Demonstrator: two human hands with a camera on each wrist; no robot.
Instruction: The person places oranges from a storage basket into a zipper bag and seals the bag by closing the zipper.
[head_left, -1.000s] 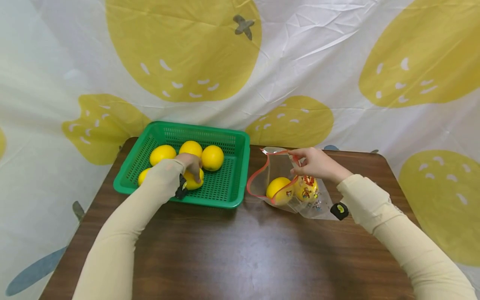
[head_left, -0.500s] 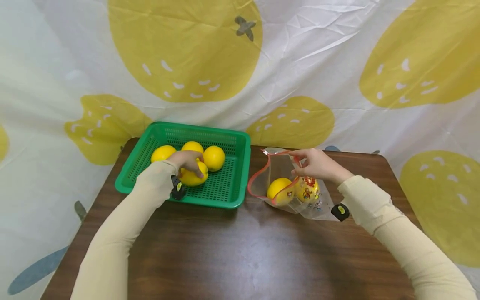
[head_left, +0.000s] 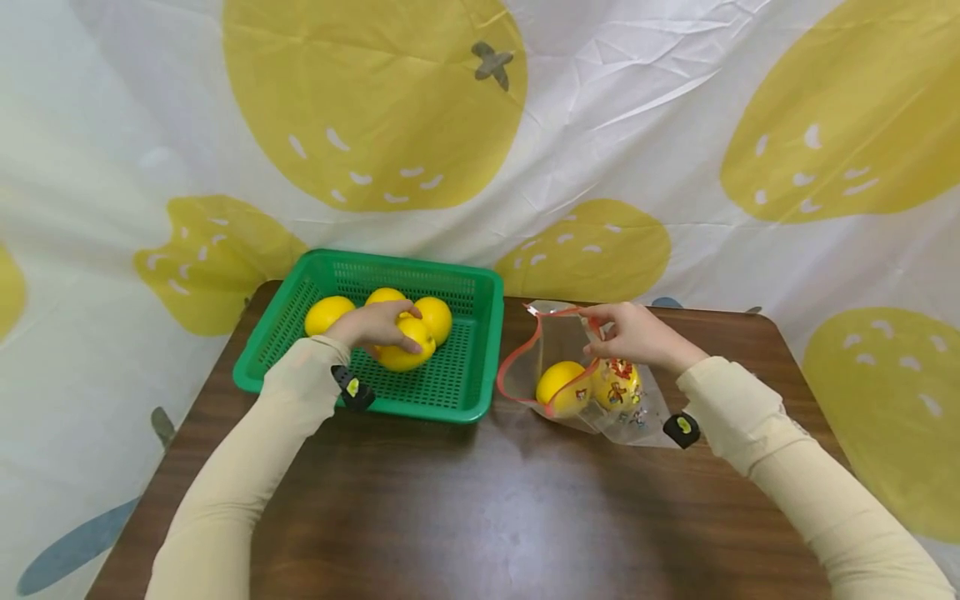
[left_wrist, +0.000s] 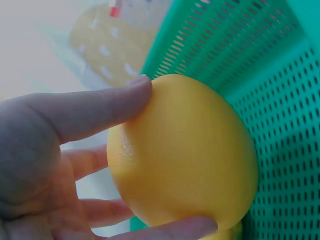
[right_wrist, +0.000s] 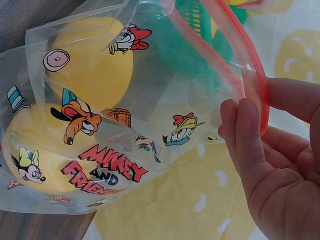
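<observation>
My left hand (head_left: 371, 325) grips a yellow lemon (head_left: 408, 350) over the green basket (head_left: 490, 350). In the left wrist view, the thumb lies along one side of this lemon (left_wrist: 185, 150) and the fingers on the other. More lemons, among them one at the left (head_left: 328, 315) and one at the right (head_left: 437, 318), lie in the basket. My right hand (head_left: 633, 335) pinches the red-edged mouth of a clear zip bag (head_left: 637, 425), holding it open. Two lemons sit inside the bag, one near its mouth (head_left: 561, 385) and one deeper, behind the cartoon print.
The brown wooden table (head_left: 480, 517) carries both basket and bag, which stand side by side near its back edge. Behind hangs a white cloth (head_left: 585, 108) printed with big yellow fruit. A black camera strap piece (head_left: 681, 429) hangs by the right wrist.
The left hand has lifted the lemon slightly and carried it to the right within the basket area. My right hand keeps its hold on the bag's mouth.
</observation>
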